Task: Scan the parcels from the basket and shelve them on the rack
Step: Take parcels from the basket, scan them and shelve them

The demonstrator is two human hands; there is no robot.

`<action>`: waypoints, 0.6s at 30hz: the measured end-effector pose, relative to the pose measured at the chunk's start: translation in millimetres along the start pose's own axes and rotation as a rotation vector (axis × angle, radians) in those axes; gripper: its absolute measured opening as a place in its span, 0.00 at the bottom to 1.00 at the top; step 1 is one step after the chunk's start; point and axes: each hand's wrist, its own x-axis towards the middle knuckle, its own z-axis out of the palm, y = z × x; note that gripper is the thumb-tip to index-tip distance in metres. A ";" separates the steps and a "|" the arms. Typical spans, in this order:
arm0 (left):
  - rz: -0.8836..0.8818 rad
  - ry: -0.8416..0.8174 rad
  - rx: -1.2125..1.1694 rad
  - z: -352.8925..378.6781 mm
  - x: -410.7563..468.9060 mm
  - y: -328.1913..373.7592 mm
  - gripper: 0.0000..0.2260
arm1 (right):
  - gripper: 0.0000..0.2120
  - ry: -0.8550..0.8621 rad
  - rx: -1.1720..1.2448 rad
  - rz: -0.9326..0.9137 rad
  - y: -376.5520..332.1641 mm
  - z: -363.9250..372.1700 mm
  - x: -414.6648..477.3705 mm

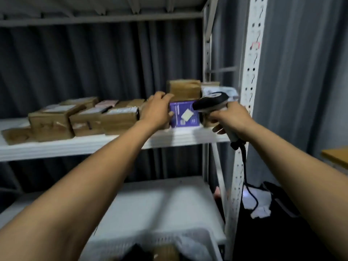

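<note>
A white rack [94, 146] stands in front of a dark curtain [94, 63]. On the left of its middle shelf sit brown boxes [50, 123] in a row. They are packed side by side and have tape and pale paper on top.

Next comes the left hand [157, 110]. It reaches over the shelf and holds the purple box [185, 114]. The fingers curl over the box's top left corner, and the thumb presses on its left edge.

The purple box is small, with a flat front. It has white marks and a pale label [187, 116] stuck on crooked, like a diamond. The picture is blurry, so the marks can't be read. The box stands upright on the middle shelf, near the right end. It is just right of the left hand and touches it.

Behind it stands a tall box [183, 89], brown and higher than the purple one.

Next is the scanner [211, 102]. Its dark head points left, close to the purple box's top right corner. I can't tell if they touch. The right hand [233, 119] grips the scanner's handle with its fingers wrapped round it. So the purple box sits between the two hands.

A black cable [244, 172] hangs down from the handle beside the rack's post.

Down low, under the arms, is a white basket [169, 240]. A bit of brown shows inside it.
</note>
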 end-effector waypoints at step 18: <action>-0.134 -0.640 -0.232 161.7 -344.1 -3.5 0.24 | 0.06 -0.364 -0.326 0.209 172.0 81.1 -192.6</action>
